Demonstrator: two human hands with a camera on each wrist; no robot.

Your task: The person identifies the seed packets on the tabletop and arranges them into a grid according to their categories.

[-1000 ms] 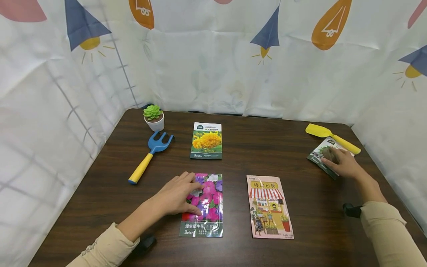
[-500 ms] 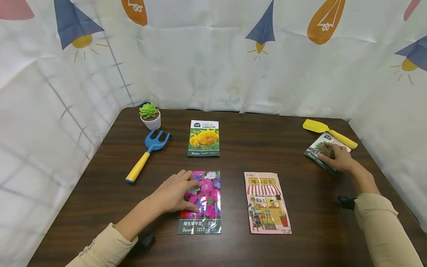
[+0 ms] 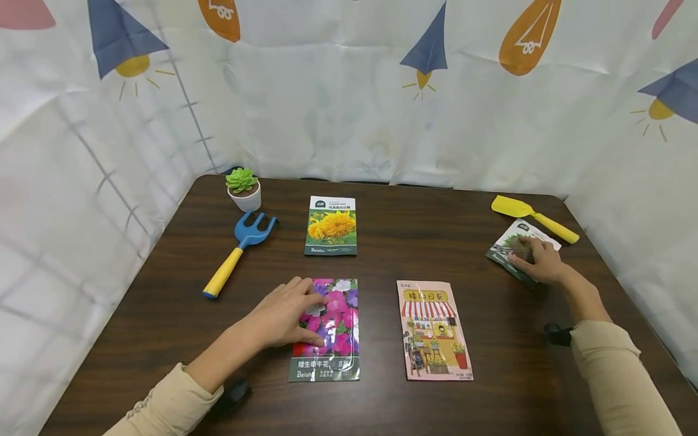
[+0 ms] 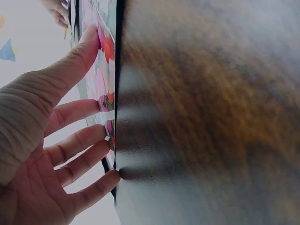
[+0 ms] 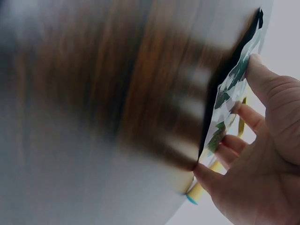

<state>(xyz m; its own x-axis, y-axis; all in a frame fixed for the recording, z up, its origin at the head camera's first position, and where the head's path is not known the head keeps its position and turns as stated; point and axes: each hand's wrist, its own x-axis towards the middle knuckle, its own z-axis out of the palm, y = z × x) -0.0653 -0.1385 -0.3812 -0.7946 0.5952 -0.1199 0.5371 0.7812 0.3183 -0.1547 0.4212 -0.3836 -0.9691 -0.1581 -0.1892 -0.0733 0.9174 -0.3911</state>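
Note:
My left hand [image 3: 280,315] rests on the left part of a seed packet with pink and purple flowers [image 3: 343,312], thumb and fingers spread. In the left wrist view the fingertips touch its face, and the little finger reaches the tabletop beside it. Over on the right, my right hand [image 3: 540,260] presses thumb and fingertips on a tilted green and white seed packet [image 3: 505,245] with a plant picture. The packet looks slightly wavy in the right wrist view, and the hand covers part of its front.
A yellow toy spade [image 3: 537,219] lies just behind the right packet. A pink shop-picture packet [image 3: 434,333] lies front middle, a yellow-flower packet [image 3: 331,227] behind. Leftward are a blue fork [image 3: 231,260] with yellow handle and a potted succulent [image 3: 243,189]. Printed curtains border the table [image 3: 425,236].
My right hand has slid the green and white packet a little to the left, opening a gap from the spade. My left hand stays on the pink-flower packet; the head view shifts slightly.

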